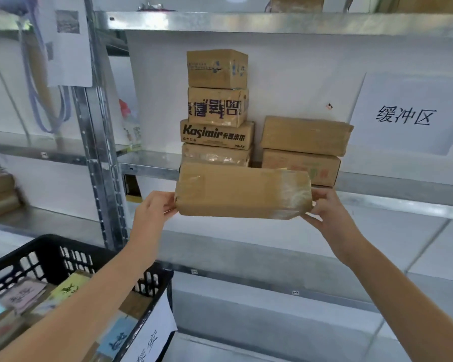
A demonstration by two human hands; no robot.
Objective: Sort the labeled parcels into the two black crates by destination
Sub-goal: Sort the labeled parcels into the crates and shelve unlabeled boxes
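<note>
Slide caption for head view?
Left hand and right hand hold a taped parcel before shelved boxes; black crate below.

left hand (154, 207) + right hand (327, 207) grip long taped parcel (242, 190) by its ends | before stacked boxes (217, 111) | black crate (45, 254) lower left

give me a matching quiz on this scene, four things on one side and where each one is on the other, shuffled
Things
1. long parcel
2. Kasimir box
3. black crate
4. white sign

Places
a. far right, above the shelf
b. gripped at its ends by the left hand and the right hand
c. lower left, with labelled parcels inside
d. third box down in the tall stack

Pairs: 1-b, 2-d, 3-c, 4-a
</note>
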